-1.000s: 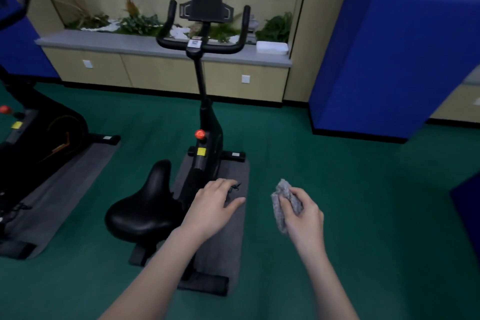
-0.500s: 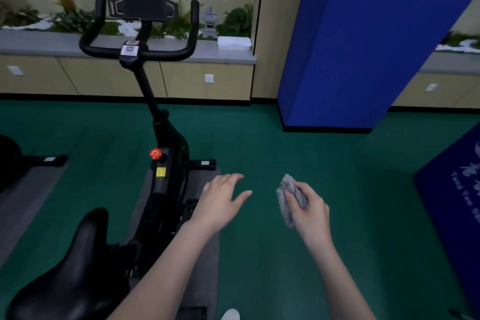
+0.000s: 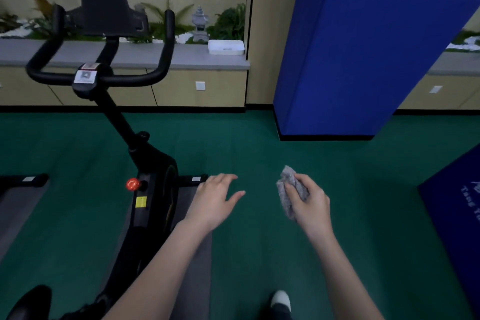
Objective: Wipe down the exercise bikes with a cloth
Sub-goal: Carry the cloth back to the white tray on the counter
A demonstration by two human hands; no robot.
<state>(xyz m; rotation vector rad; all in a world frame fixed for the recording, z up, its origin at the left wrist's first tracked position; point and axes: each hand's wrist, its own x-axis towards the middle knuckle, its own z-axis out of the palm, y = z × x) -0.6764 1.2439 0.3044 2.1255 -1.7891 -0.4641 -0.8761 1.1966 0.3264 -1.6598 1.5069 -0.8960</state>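
Moves further right of bike (image 3: 153, 184), seat (image 3: 28, 304) nearly gone at bottom-left. Grips bunched cloth (image 3: 287, 189) in right hand (image 3: 310, 202) over floor (image 3: 259, 150), ready for wiping; holds left hand (image 3: 215, 197) spread wide, empty.

Green floor (image 3: 246, 143), beige cabinets (image 3: 181, 86) under a grey planted ledge (image 3: 142, 56), blue padded panel (image 3: 363, 60) right.
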